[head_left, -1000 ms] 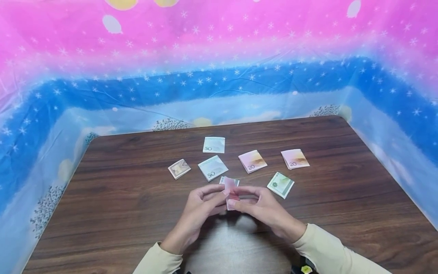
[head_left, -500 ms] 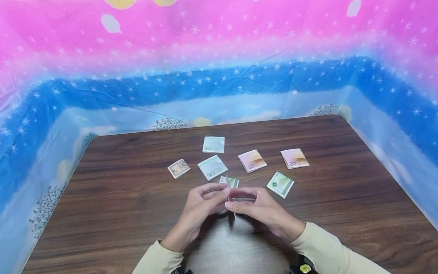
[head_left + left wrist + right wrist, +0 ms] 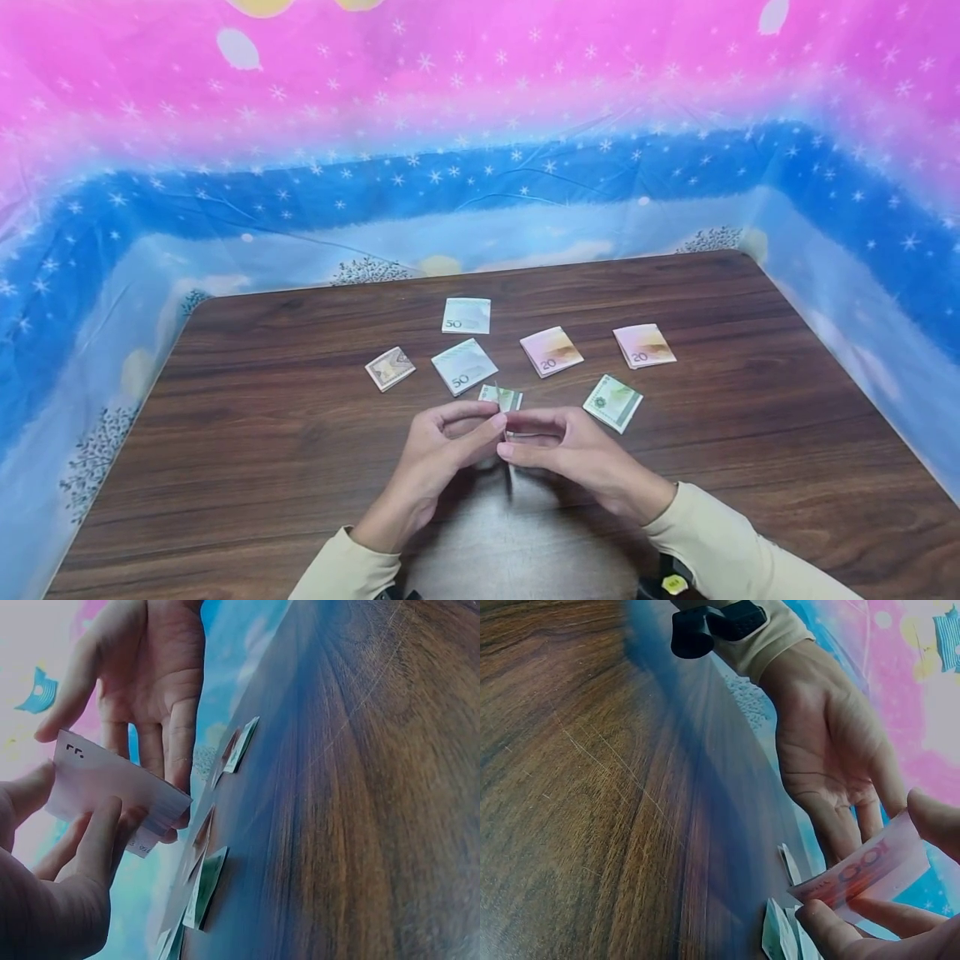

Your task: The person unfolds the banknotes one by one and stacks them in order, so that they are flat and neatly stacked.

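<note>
A folded pinkish-red banknote, marked 100 in the right wrist view, is held upright between both hands above the table. From the head view it appears nearly edge-on, as a thin line. My left hand pinches it from the left with thumb and fingers. On the other side, my right hand pinches it too, the thumb lower than the forefinger. The note's pale back faces the left wrist camera. Just behind the hands lies a folded green banknote, its near part hidden by them.
On the brown wooden table lie more folded notes: a far 50, a nearer 50, two pink-orange 20s, a small brown note and another green one. A patterned cloth surrounds the table.
The pink-red banknote has turned from showing its face to nearly edge-on in the head view. Both hands stay in almost the same place; the notes on the table have not moved.
</note>
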Available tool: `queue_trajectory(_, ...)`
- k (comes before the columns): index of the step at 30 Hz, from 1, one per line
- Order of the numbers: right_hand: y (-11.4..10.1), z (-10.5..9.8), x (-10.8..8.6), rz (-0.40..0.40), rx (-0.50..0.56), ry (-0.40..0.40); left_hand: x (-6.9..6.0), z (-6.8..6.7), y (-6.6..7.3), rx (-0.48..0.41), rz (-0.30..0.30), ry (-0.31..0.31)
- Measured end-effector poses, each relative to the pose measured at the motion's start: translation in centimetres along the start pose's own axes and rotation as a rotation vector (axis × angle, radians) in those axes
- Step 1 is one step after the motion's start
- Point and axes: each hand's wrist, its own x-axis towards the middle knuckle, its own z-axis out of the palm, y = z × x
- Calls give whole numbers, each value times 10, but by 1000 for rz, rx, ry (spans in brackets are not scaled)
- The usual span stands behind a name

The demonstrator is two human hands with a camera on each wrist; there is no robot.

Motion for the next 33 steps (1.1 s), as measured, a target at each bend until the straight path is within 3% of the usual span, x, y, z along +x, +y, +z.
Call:
queue_trajectory(4,0,-2,0,1,11,-12,0,-1,1,-6,-10,-7)
queue_trajectory(9,-1,-4,1,18,47,-40,-1,-4,1,-52,-8,-71)
queue_trajectory(15,-5,-9,-2,21,165,-67,-3,-8,2,-68,-11,-116)
queue_trajectory(23,-6,-13,-1,36,174,42,-8,-11,7,-72,11,-38)
queue_trajectory(30,-5,-21,-4,39,180,98,-12,-15,8,55,38,93)
queue_trajectory(33,-4,-24,-5,39,183,118,-13,-18,7,93,46,117)
